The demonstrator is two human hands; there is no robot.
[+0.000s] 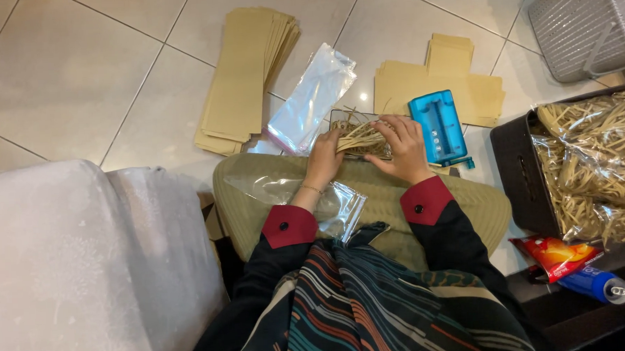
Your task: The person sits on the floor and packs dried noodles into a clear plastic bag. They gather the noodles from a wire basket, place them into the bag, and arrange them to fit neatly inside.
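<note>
The bundle of pale straw strips (358, 136) is thin, flat and tan, a loose tangle with stray ends sticking up and to the left. It lies in a small clear bag (345, 119) at the far edge of an olive cushion (466, 205) that rests across the person's lap, just above the tiled floor (80, 73).

The left hand (326, 156) is curled, its fingers closed around the near left end of the strips. The right hand (403, 146) lies over the right part of the bundle with its fingers bent and a little apart, pressing the strips down; whether its thumb pinches any of them I cannot tell. Both wrists come out of dark sleeves with red cuffs.

Another clear bag (331, 206) lies flat on the cushion under the left wrist. Just beyond the right hand, a blue plastic tool (439, 126) sits on the floor. Farther out on the floor are a tall stack of tan paper sleeves (243, 74), a long clear bag (313, 96) beside it, and a lower stack of tan paper (455, 84). At the right edge of the floor, a dark crate (517, 179) holds bags of straw (596, 165), with a red snack packet (554, 253) and a blue can (597, 284) near it. A grey basket (584, 24) stands in the far right corner.
</note>
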